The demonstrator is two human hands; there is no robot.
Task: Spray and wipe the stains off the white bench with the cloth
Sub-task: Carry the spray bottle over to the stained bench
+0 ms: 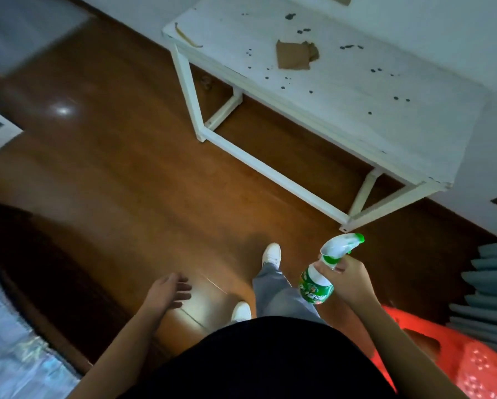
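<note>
1. Right hand (352, 279): I observed it clenched around the neck of the spray bottle (316, 286), just below the trigger head. The bottle was tilted, with its white head and green nozzle tip directed up toward the bench and its green-labelled body angled down toward the person's leg. I could not tell whether a finger was on the trigger.

2. Left hand (169, 289): I observed it released, with the fingers loosely extended and nothing in it. It hung over the wooden floor (126, 182), well apart from the bottle.

3. White bench (342, 90): it stood against the pale wall (443, 24) ahead and to the right of the person. The bottle was held in the air over the floor, near the foot of the frame's closest corner and not over the bench top.

4. Stains (290, 16): dark spots and small splashes were scattered over most of the bench top, with larger blots toward the far edge and finer dots in the middle and toward the right end.

5. Other items on the bench top:
   - a torn piece of brown cardboard (293, 57) lying flat among the spots;
   - a thin yellowish strip (188, 38) near the left corner.

6. Operator position: the person stood on the floor in white shoes (271, 253) and grey trousers (273, 286), one foot forward toward the bench.

7. Surroundings: a red object (471, 367) with a pale dotted pattern sat at lower right, beside pleated grey-blue fabric (489, 283). Both were blurred at the edge of the view.
</note>
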